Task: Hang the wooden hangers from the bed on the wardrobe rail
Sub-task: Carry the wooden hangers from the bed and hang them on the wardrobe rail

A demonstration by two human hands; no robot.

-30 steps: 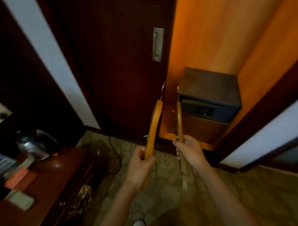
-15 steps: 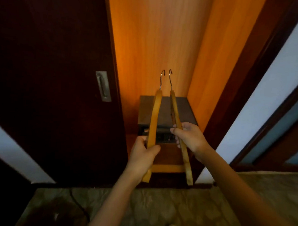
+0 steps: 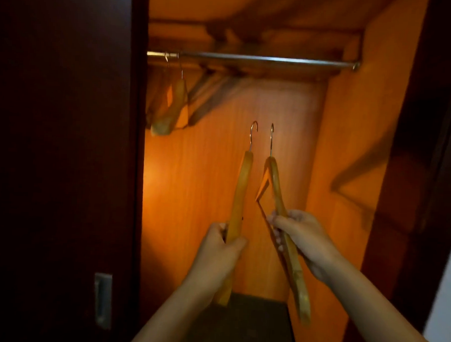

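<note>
My left hand (image 3: 219, 250) grips one wooden hanger (image 3: 241, 189) by its lower arm, metal hook pointing up. My right hand (image 3: 300, 235) grips a second wooden hanger (image 3: 278, 188) the same way, hook up, just right of the first. Both hooks sit well below the metal wardrobe rail (image 3: 263, 59), which runs across the top of the open wardrobe. Two wooden hangers (image 3: 173, 109) hang from the rail's far left end.
A dark sliding door (image 3: 59, 163) with a metal recessed handle (image 3: 102, 301) covers the wardrobe's left half. A dark safe top (image 3: 248, 324) sits low inside. The orange side wall (image 3: 348, 176) and a dark door frame (image 3: 411, 204) stand at the right.
The view has tilted up from the safe to the rail. Both hands have raised the hangers, and the two hangers have spread slightly apart.
</note>
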